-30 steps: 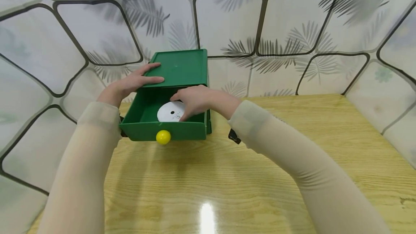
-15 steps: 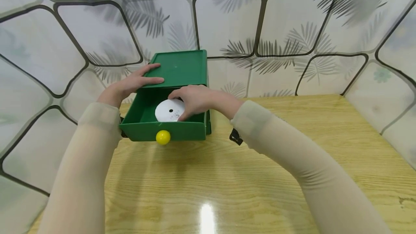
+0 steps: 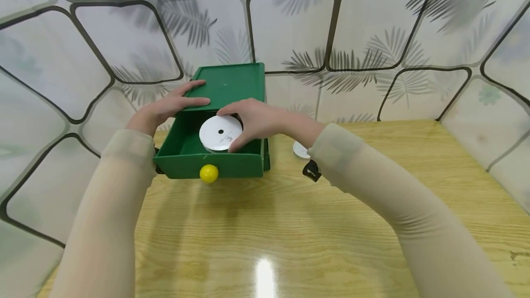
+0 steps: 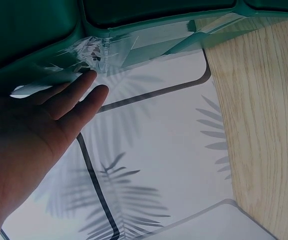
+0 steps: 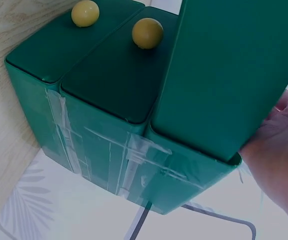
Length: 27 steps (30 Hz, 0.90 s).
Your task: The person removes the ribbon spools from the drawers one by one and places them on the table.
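A white round disc [image 3: 215,137] with a small dark centre hole and faint print is in the pulled-out top drawer [image 3: 178,162] of a green cabinet [image 3: 227,84]. My right hand [image 3: 262,121] grips the disc at its right side, thumb near and fingers far. In the right wrist view, the drawer front covers the disc and part of the right hand [image 5: 279,155]. My left hand [image 3: 175,101] rests at the cabinet's upper left edge, fingers extended. The left wrist view has that hand [image 4: 33,135] against the taped side wall.
A yellow knob [image 3: 209,173] sticks out from the drawer front. Two lower drawers with yellow knobs [image 5: 147,33] are closed. Another white round piece [image 3: 301,150] lies on the wooden table [image 3: 331,224], partly behind my right forearm. A patterned cloth wall [image 3: 290,31] stands close behind the cabinet.
My right hand has risen slightly and shifted right, and the disc appears raised with it. The white round piece on the table has come into sight. My left hand stays put.
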Each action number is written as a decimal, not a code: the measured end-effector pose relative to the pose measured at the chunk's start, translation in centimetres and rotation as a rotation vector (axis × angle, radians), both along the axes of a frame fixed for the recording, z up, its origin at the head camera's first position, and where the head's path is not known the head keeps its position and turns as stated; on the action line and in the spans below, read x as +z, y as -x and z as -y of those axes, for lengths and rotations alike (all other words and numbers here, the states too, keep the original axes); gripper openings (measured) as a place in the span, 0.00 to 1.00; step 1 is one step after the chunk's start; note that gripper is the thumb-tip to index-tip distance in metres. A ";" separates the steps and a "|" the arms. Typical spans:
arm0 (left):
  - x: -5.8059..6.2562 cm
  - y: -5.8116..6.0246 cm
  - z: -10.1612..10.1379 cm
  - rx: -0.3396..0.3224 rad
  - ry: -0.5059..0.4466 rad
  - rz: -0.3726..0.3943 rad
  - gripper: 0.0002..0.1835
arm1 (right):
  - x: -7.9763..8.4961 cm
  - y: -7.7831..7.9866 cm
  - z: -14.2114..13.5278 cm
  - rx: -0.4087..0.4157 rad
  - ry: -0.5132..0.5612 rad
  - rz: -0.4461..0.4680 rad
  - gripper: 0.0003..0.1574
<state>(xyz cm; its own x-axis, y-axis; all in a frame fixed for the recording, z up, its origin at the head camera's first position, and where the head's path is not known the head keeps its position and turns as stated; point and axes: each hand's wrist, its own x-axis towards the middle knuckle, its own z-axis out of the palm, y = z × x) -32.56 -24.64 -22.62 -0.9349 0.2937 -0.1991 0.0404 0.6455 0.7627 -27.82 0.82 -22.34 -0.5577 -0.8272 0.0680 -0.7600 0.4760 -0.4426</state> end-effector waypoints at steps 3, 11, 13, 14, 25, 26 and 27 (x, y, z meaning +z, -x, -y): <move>0.1 0.0 -0.1 0.004 0.000 0.003 0.47 | 0.2 -0.1 -0.6 -0.009 0.030 0.001 0.53; 0.0 0.1 -0.1 0.004 0.002 0.000 0.47 | 0.8 -0.7 -2.6 -0.040 0.164 0.040 0.55; 0.0 0.1 -0.1 0.008 0.003 0.000 0.47 | 0.9 -0.9 -3.3 -0.054 0.197 0.045 0.54; -0.1 0.1 -0.1 0.009 0.002 0.000 0.47 | 0.9 -0.9 -3.6 -0.064 0.214 0.042 0.54; -0.2 0.1 0.0 0.021 0.001 -0.007 0.47 | -0.3 -1.0 -7.8 -0.145 0.407 0.025 0.52; -0.2 0.1 0.0 0.019 0.001 -0.010 0.47 | -0.6 -1.0 -8.2 -0.148 0.416 0.024 0.51; -0.3 0.1 0.0 0.018 0.000 -0.012 0.47 | -0.8 -1.0 -8.7 -0.150 0.419 0.022 0.51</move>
